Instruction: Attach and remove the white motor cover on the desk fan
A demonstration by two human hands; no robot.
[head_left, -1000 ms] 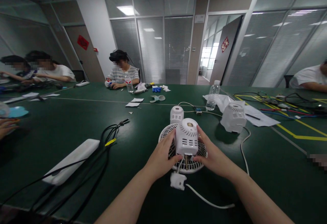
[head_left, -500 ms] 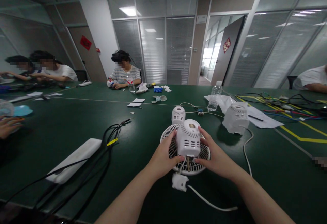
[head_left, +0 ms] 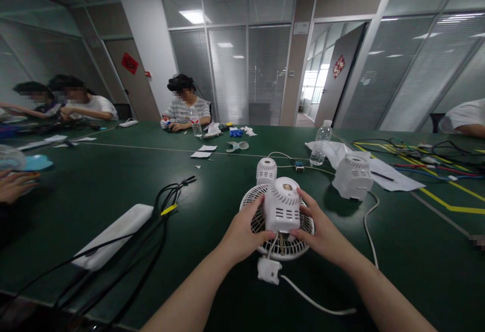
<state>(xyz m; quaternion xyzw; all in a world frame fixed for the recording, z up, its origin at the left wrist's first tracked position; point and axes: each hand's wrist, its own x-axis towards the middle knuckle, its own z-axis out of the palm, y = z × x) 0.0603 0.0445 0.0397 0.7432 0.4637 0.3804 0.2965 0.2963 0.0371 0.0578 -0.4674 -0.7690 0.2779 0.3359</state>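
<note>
A white vented housing (head_left: 282, 205) sits over a round white fan grille (head_left: 291, 252) lying on the green table. My left hand (head_left: 244, 231) grips the housing's left side, thumb at its lower edge. On the right side my right hand (head_left: 318, 228) holds the same housing, its fingers curved round it. Below the housing a thin wire leads to a small white block (head_left: 269, 270), and a white cable (head_left: 316, 305) runs off to the right. A second white housing (head_left: 266, 170) stands just behind the grille.
At right are a plastic-wrapped white housing (head_left: 353, 175), a water bottle (head_left: 321, 142) and papers (head_left: 396, 174). A white power strip (head_left: 115, 236) with black cables (head_left: 161, 221) lies at left. Several people sit round the table; another person's hand (head_left: 17, 185) shows at far left.
The whole view has shifted slightly. My right thumb has moved a little inward along the housing's lower edge; both hands keep hold of it.
</note>
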